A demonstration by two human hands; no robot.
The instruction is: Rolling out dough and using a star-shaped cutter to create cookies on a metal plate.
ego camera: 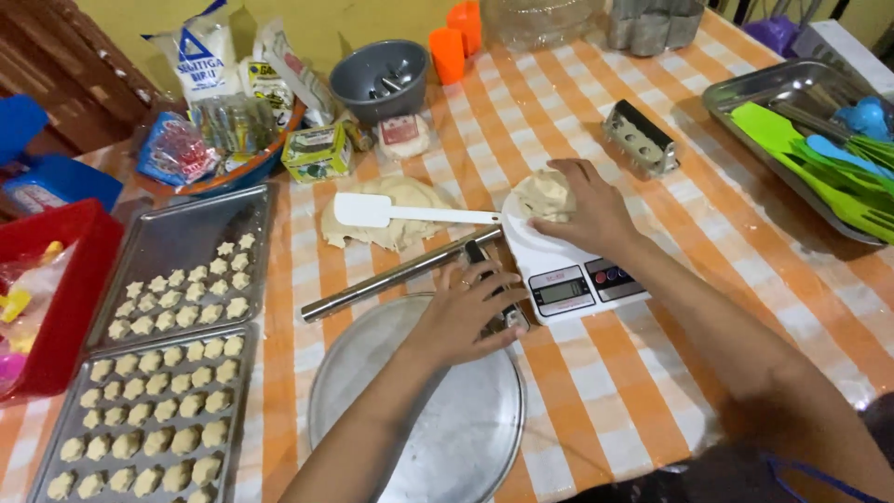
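My right hand [587, 210] rests on a lump of pale dough [540, 193] that sits on a white kitchen scale [568, 270]. My left hand [463, 312] lies flat over a small metal tool [507, 319] at the far rim of a round metal tray [466, 438], just left of the scale. A metal rolling rod [391, 277] lies diagonally beyond it. A white spatula [400, 212] lies across a flattened slab of dough [396, 219] on the orange checked tablecloth.
Two baking trays [177, 233] with several small star-shaped dough pieces sit at the left. A red box [74, 298], a bowl of packets [223, 149], a grey bowl [380, 74], a metal cutter [640, 138] and a steel tray of green spatulas [792, 88] surround the work area.
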